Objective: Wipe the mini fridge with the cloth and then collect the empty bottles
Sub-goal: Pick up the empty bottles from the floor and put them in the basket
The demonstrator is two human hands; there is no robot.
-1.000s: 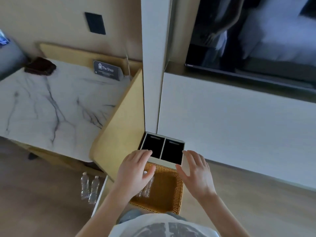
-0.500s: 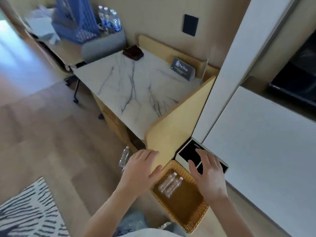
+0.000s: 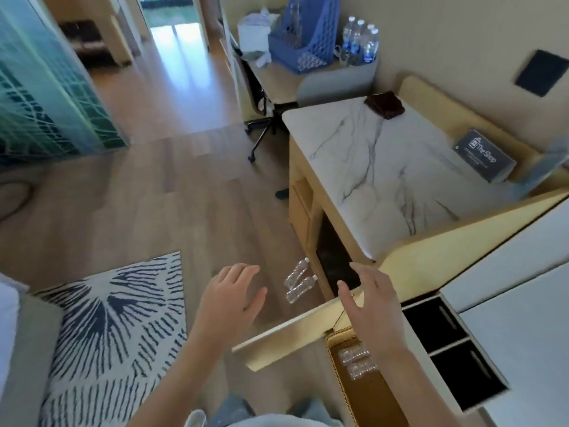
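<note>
Two clear empty bottles (image 3: pixel 298 282) lie side by side on the wood floor beside the cabinet. My left hand (image 3: pixel 234 294) hovers open just left of them, holding nothing. My right hand (image 3: pixel 372 306) is open too, above the open cabinet door (image 3: pixel 292 331) and the wicker basket (image 3: pixel 335 337). Two more empty bottles (image 3: pixel 357 362) lie in that basket. A dark brown cloth (image 3: pixel 384 105) sits folded at the far corner of the marble top (image 3: pixel 385 177). The mini fridge shows only as a dark opening (image 3: pixel 335 257) under the marble top.
A black two-compartment bin (image 3: pixel 452 349) stands right of the basket. A striped rug (image 3: pixel 114 328) covers the floor at the left. A dark sign (image 3: pixel 483 158) stands on the marble top. Farther back, a desk holds a blue rack (image 3: pixel 304 41) and several full bottles (image 3: pixel 360 41); an office chair (image 3: pixel 261 118) is beside it.
The view has swung left, from the basket and bin to the floor. Both hands have moved left off the basket, the left one now close to the two bottles on the floor.
</note>
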